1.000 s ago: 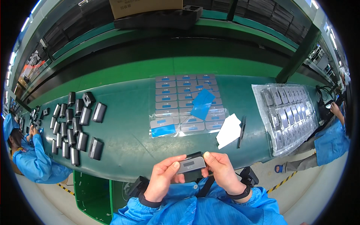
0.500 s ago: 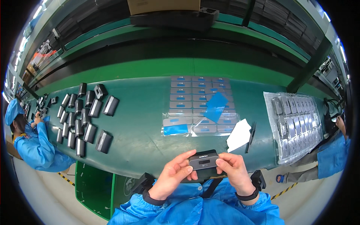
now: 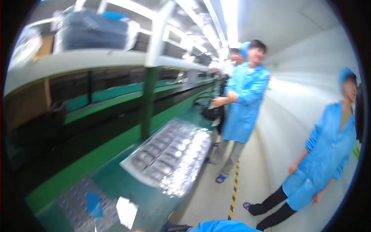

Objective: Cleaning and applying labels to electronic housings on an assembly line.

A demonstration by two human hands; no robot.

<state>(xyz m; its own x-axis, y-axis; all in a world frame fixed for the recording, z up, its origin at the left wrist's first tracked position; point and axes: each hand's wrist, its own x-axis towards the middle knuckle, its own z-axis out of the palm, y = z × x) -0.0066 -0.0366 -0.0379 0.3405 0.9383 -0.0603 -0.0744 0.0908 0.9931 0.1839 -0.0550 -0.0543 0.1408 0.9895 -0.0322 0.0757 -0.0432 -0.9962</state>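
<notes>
Neither of my hands shows in the picture. Only a blue sleeve (image 3: 224,226) of my own clothing reaches in at the lower edge, so whatever my hands hold is hidden. Closest to that edge on the green workbench (image 3: 106,176) lies a white sheet (image 3: 126,212). Beside it, a blurred array of small grey pieces (image 3: 73,205) carries a blue film piece (image 3: 94,205). Farther along the bench rests a clear plastic-wrapped tray (image 3: 154,154) with rows of grey parts and bright glare on it.
A green post (image 3: 148,102) rises behind the tray, next to a long shelf (image 3: 104,118). One person in a blue coat (image 3: 247,102) stands by the bench's far end; another blue-coated person (image 3: 322,150) stands at the right. A black-and-yellow floor stripe (image 3: 234,193) runs along the aisle.
The view has swung right and up, with motion blur. Both hands and the small dark grey device they held have left the picture. The aisle and standing people now show.
</notes>
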